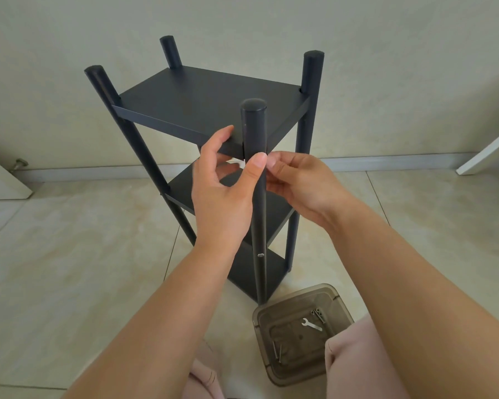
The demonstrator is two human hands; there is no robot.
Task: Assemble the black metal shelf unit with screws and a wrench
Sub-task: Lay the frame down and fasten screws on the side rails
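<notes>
The black metal shelf unit [202, 102] stands upright on the floor, three shelves between its round posts. My left hand [225, 191] curls round the near post [254, 125] just under the top shelf, thumb on the post's front and fingers beneath the shelf edge. My right hand [297, 182] pinches at the same joint from the right; something small and pale shows between the hands, too hidden to name. A screw head [260, 255] sits lower on that post. A silver wrench [311, 324] and loose screws [319, 315] lie in the tray.
A brown translucent plastic tray [274, 312] stands on the tiled floor by my right knee, with more screws [277, 351] at its near left. A white board [487, 151] leans at the right wall, another white panel [3, 180] at the left.
</notes>
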